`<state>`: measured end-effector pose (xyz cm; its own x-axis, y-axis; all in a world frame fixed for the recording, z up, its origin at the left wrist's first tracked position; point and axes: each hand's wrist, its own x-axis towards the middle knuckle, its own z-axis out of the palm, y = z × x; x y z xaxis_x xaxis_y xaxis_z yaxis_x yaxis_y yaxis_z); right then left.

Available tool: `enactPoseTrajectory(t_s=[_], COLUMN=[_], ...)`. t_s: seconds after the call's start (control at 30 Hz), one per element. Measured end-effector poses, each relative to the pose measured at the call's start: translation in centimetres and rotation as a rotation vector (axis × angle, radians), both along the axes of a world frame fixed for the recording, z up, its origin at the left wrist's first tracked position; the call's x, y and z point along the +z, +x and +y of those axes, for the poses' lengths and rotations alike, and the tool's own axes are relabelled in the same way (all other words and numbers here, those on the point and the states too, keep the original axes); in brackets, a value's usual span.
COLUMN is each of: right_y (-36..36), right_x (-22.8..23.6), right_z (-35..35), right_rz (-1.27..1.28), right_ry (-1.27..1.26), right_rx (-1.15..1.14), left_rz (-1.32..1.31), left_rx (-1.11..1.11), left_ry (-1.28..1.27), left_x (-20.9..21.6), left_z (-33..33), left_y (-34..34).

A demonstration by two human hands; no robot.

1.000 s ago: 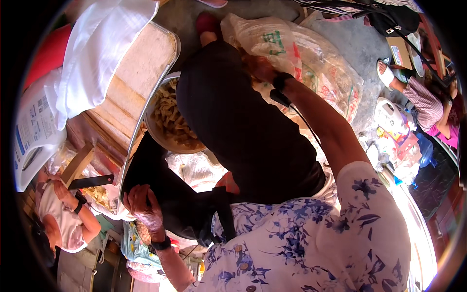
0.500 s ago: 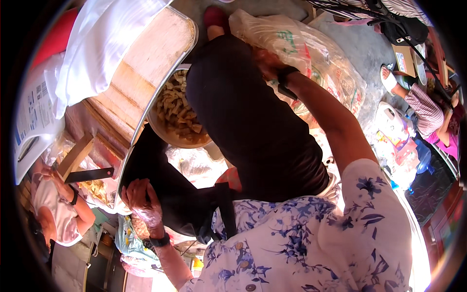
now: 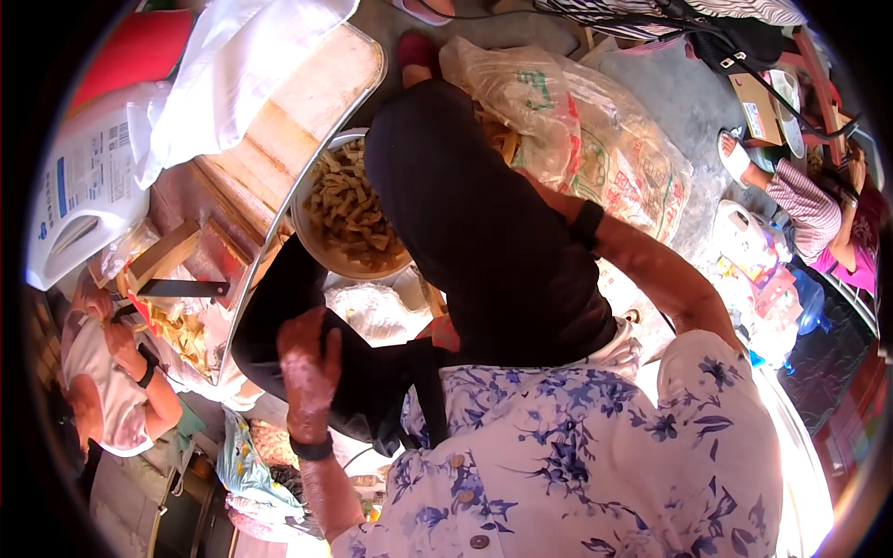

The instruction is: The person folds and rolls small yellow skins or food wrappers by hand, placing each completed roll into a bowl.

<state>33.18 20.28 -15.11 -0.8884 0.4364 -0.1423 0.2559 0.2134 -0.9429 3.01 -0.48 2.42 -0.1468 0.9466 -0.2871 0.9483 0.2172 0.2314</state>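
My left hand (image 3: pixel 310 361) hovers over my left thigh, empty, thumb apart from the fingers. My right hand is mostly hidden behind my raised right knee; only its wrist with a black band (image 3: pixel 586 223) shows clearly, beside a large clear plastic bag (image 3: pixel 605 139). Tan pieces (image 3: pixel 502 141) show at the bag's near side, close to that hand. Between my legs and the table stands a round bowl (image 3: pixel 302 228) of tan cut strips (image 3: pixel 346 200) in brownish liquid, partly covered by my knee. What my right hand touches cannot be seen.
A metal-edged wooden table (image 3: pixel 316 70) stands at the left, with white plastic sheeting (image 3: pixel 237 65) and a white jug (image 3: pixel 84 200). Beyond it, a co-worker (image 3: pixel 121 381) sits by a dark blade (image 3: pixel 186 288) and cut pieces. Another person (image 3: pixel 809 205) sits at the right near bags.
My left hand has lifted from the table's edge and moved right, its fingers extending. My right hand has slipped behind the knee. The co-worker's hands at the left have shifted.
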Motion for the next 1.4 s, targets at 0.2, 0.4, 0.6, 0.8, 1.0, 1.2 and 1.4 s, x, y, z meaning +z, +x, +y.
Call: enactPoseTrajectory(t_s=[0.2, 0.4, 0.6, 0.8, 1.0, 1.2, 1.4], right_y=[0.5, 0.4, 0.3, 1.1, 0.7, 0.6, 1.2], right_x=[-1.0, -1.7, -2.2, -3.3, -3.4, -3.7, -4.5], right_z=[-3.2, -3.6, -4.1, -4.5, -5.0, -5.6, -5.6], right_rz=[0.054, 0.077, 0.101, 0.104, 0.123, 0.138, 0.154], right_ry=[-0.086, -0.118, -0.145, -0.169, -0.195, -0.219, -0.237], right_rx=[0.045, 0.019, -0.006, -0.042, -0.044, -0.055, -0.096], left_rz=[-0.431, -0.716, -1.168, -1.308, -1.006, -1.098, -1.164], left_rx=[-0.123, -0.171, 0.498, 0.733, 0.343, 0.237, 0.320], left_ry=[-0.172, -0.062, -0.194, -0.256, -0.205, -0.223, -0.241], left_x=[-2.3, -10.1, -13.3, -11.1, -13.9, -16.2, -13.6], left_z=[4.6, 6.2, 4.9, 6.3, 5.4, 3.8, 3.7], left_y=[5.5, 8.8, 11.0, 11.2, 9.4, 9.3, 9.1])
